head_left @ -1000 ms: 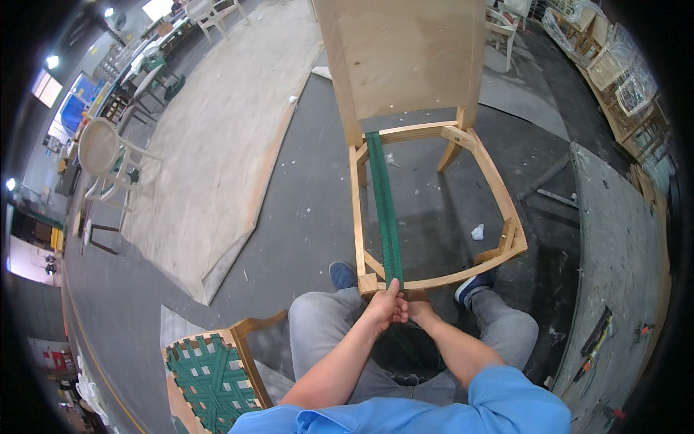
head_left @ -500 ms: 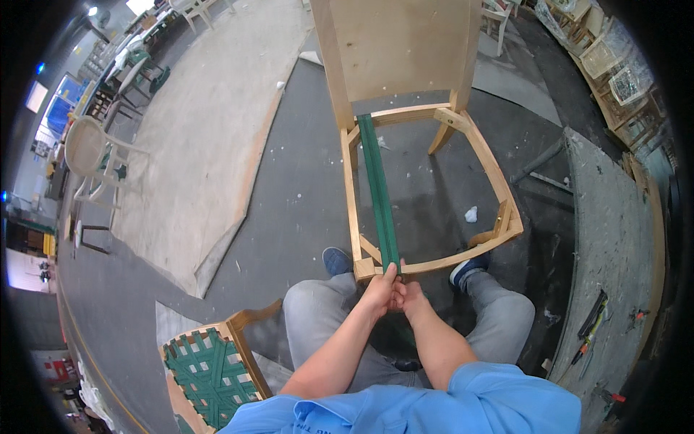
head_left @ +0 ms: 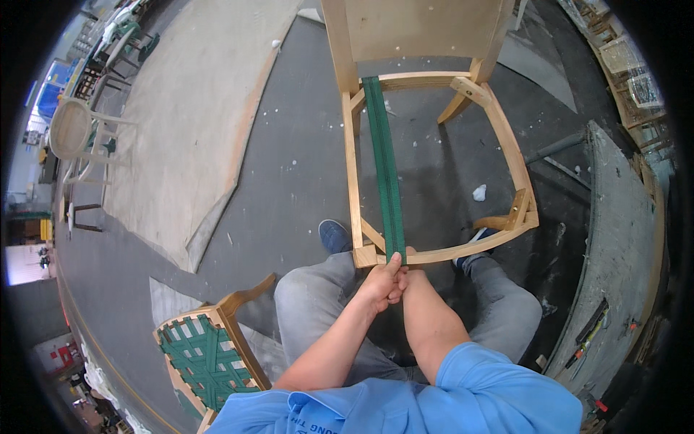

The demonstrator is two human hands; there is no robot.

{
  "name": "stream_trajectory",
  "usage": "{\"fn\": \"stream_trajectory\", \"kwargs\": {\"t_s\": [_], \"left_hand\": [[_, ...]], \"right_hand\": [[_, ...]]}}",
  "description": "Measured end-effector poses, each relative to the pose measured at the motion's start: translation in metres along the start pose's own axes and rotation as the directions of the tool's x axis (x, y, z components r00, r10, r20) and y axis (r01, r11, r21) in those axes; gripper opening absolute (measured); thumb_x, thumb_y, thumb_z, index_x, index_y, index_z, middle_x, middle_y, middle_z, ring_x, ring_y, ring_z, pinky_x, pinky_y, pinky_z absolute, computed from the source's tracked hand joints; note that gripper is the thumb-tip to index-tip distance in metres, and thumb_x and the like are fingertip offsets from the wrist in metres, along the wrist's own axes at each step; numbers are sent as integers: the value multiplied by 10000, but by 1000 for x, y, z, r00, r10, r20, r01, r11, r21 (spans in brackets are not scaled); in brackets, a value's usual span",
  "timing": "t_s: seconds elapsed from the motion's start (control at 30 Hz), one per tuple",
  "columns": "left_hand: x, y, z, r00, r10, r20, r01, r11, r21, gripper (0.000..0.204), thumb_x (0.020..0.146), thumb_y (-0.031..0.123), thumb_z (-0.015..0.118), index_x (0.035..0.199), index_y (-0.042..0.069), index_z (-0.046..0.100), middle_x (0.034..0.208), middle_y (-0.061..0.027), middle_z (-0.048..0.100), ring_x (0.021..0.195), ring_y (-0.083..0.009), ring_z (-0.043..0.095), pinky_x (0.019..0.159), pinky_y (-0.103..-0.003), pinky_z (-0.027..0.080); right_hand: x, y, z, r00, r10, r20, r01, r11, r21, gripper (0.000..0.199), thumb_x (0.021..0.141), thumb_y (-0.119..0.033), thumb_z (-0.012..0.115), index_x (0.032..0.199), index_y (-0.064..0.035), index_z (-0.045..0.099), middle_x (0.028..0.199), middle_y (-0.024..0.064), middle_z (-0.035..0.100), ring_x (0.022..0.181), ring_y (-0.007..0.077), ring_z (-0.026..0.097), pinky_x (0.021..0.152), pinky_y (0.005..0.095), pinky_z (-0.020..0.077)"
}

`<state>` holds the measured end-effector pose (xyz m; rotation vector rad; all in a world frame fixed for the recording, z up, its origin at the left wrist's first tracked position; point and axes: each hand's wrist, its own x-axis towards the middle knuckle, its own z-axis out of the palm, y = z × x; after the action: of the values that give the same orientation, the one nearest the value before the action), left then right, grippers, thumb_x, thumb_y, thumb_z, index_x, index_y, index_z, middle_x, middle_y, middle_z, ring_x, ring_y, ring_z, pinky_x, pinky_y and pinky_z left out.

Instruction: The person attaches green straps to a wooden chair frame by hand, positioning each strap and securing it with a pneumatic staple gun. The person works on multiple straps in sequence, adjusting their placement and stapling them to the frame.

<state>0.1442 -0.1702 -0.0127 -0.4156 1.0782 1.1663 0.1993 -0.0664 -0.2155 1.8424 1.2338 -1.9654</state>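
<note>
A bare wooden chair frame [head_left: 522,166] stands in front of me, its seat opening facing up and its pale back panel [head_left: 426,29] at the far side. One green webbing strap [head_left: 384,166] runs from the back rail to the front rail along the left of the opening. At the front rail my left hand [head_left: 385,281] is closed on the strap's near end, thumb on top. My right hand [head_left: 412,273] sits tight beside it, a fingertip showing by the rail; its other fingers are mostly hidden, so its grip is unclear.
A smaller wooden piece with woven green webbing [head_left: 206,354] lies at my lower left. To the right stands a worn grey board [head_left: 614,239] with a long-handled tool [head_left: 593,325] on it. A pale sheet [head_left: 195,123] covers floor at left, near an unfinished chair [head_left: 72,130].
The view has shifted, so the chair frame sits higher and a little larger. Both hands stay together at the front rail, with the left still on the strap.
</note>
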Motion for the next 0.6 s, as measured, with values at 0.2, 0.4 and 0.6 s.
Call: {"fn": "stream_trajectory", "kwargs": {"t_s": [0.2, 0.4, 0.6], "left_hand": [[-7, -8, 0, 981, 4, -196, 5, 999, 47, 370, 1085, 401, 547, 1020, 37, 567, 624, -11, 497, 429, -121, 366, 420, -297, 314], [-4, -20, 1, 994, 85, -64, -84, 996, 21, 391, 1098, 400, 513, 1086, 23, 616, 738, -32, 609, 496, -119, 491, 457, -261, 400], [4, -14, 10, 989, 115, -93, -115, 993, 9, 514, 1097, 492, 470, 939, 24, 613, 726, -24, 571, 490, -112, 415, 444, -270, 340]], "right_hand": [[43, 30, 2, 990, 32, -138, -76, 943, -324, 282, 993, -192, 520, 800, -24, 639, 682, 120, 632, 623, 243, 623, 522, 385, 455], [123, 69, 4, 884, 458, -90, -439, 882, 170, 249, 988, -92, 510, 787, 0, 625, 646, 122, 621, 574, 246, 613, 473, 401, 433], [151, 78, 11, 908, 413, -67, -403, 907, 121, 223, 975, -108, 548, 822, -8, 675, 697, 135, 668, 585, 288, 658, 487, 417, 488]]}}
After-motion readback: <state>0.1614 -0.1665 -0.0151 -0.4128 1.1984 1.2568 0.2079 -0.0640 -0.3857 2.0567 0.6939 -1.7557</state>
